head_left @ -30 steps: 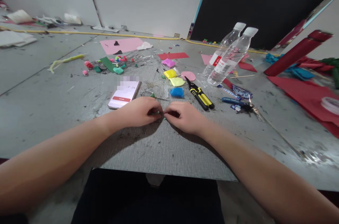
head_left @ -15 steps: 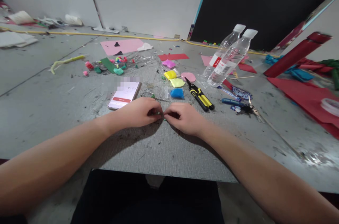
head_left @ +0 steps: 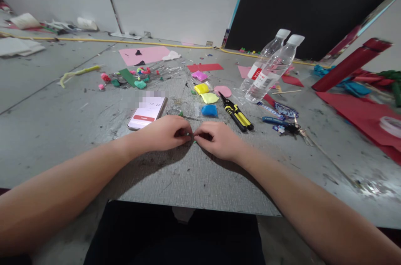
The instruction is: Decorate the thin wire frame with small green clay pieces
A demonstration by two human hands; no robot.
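My left hand (head_left: 173,132) and my right hand (head_left: 217,139) meet almost fingertip to fingertip low over the grey table (head_left: 175,185). Both are closed in a pinch. A tiny green bit (head_left: 194,142) shows at the right fingertips, too small to name; whatever the left fingers pinch is mostly hidden. Just beyond my hands lies a thin wire-like tool with a loop, partly covered. A blue clay packet (head_left: 209,110) sits ahead of the right hand, with yellow (head_left: 201,89) and purple (head_left: 199,75) packets behind it. Left of these, a phone (head_left: 147,113) displays a running timer.
Yellow-handled snips (head_left: 236,113) lie right of the packets. Two clear bottles (head_left: 266,68) stand behind them, and a red flask (head_left: 347,66) leans farther right. Keys (head_left: 293,128) are at the right. Coloured clay lumps (head_left: 140,84) and pink paper (head_left: 147,54) lie at the back left.
Both hands keep practically the same place and pinch. On the phone, the timer has gone from 27 to 28.
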